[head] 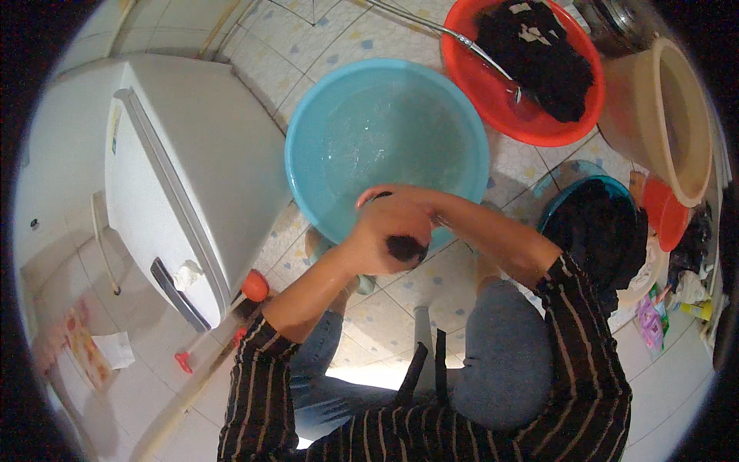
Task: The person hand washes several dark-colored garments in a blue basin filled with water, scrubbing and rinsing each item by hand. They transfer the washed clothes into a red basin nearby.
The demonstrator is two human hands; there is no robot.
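Note:
My hands are pressed together above the near rim of a light blue plastic basin (297, 173) that holds cloudy water (392, 133). My left hand (384, 239) is curled around a bunched piece of black cloth (407, 248), which pokes out at its lower side. Just beyond it my right hand (398, 196) is clenched too, with a bit of black showing between its fingers. Most of the cloth is hidden inside the two fists, and the hands partly cover each other.
A red basin (502, 124) holds wet black clothing (537, 63) and a metal shower hose (427, 23). At right stand a beige bucket (629, 104) and a teal tub heaped with black cloth (600, 231). A white refrigerator (202, 150) flanks the left.

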